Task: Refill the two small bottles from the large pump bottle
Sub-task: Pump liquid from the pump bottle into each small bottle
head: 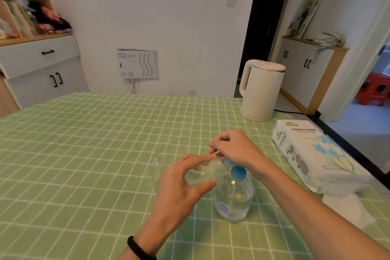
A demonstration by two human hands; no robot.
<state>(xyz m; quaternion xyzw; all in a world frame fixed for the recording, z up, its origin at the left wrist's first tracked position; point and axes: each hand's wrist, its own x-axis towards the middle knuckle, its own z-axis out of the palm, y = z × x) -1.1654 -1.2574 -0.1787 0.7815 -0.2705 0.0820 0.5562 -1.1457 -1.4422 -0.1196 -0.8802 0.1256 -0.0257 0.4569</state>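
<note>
Small bottle [202, 173] tilted in our left hand [179, 188], fingers curled round it, just left of pump bottle [234, 196]. Right hand [234, 148] bent at its mouth, can't tell grip. 2nd bottle [157, 162] further left.

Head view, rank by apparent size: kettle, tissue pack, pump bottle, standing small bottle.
1. tissue pack
2. kettle and pump bottle look about alike; the bottle is nearer, so unranked
3. standing small bottle

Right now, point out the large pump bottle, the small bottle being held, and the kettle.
large pump bottle [234, 198]: head view, clear body below the blue top.
held small bottle [209, 172]: head view, clear side wall.
kettle [261, 93]: head view, middle of its cream body.
</note>
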